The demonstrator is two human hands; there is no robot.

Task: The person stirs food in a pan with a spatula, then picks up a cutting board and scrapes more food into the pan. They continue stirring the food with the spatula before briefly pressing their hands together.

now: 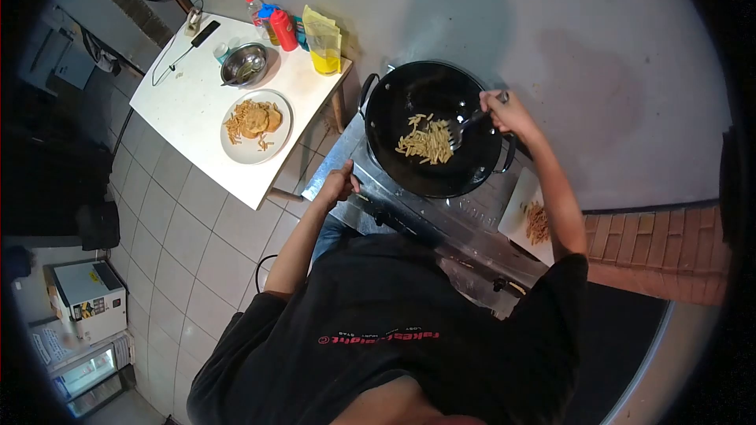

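Note:
My right hand (508,112) is closed around the handle of a slotted spatula (465,127) inside a black two-handled wok (409,177). The spatula's head touches a heap of short, pale yellow strips of food (425,142) lying in the bottom of the wok. The wok stands on a metal stove (386,208). My left hand (339,185) is by the stove's front left edge, its fingers curled in. Whether it grips anything there I cannot make out.
On the white table (189,118) at left are a plate (236,149) with browned food, a metal bowl (245,64), a red squeeze bottle (283,30) and a yellow pouch (323,39). A white tray (516,208) with brown strips lies right of the stove.

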